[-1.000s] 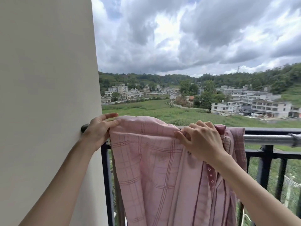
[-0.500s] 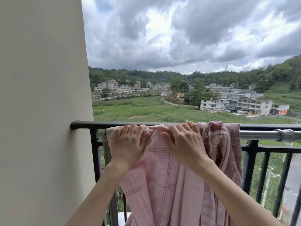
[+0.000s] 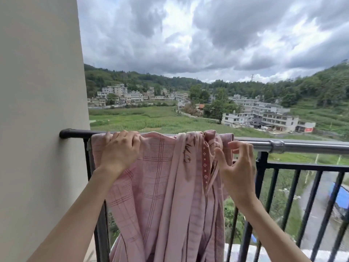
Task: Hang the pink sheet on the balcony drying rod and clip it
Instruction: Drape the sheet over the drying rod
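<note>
Left hand [image 3: 120, 150] curled over the top of the rod, fingers gripping the pink sheet [image 3: 160, 186] where it folds over; this end lies fairly flat. Right hand [image 3: 236, 171] at the sheet's right edge, fingers loosely curved and spread, thumb and fingertips at the bunched cloth; whether it has actually pinched the fabric cannot be told from this view. Sheet is draped over the drying rod [image 3: 292, 146] near the wall [image 3: 37, 110], hanging down in front of the black balcony railing [image 3: 262, 176]. Left part spread; right part gathered into thick vertical folds, with a patterned band showing among them. No clips visible on the rod or in either hand. Judgement: step in hand is spreading the sheet along the rod; clipping not yet begun. To do it well: keep the left hand anchoring its end so the cloth does not slide, take the gathered edge with the right and draw it rightward along the bare metal section, teasing the folds open rather than dragging the whole bundle. Check the drop is roughly even front and back before letting go, since a lopsided hang could slip off over the railing. Clip near both ends once flat.
</note>
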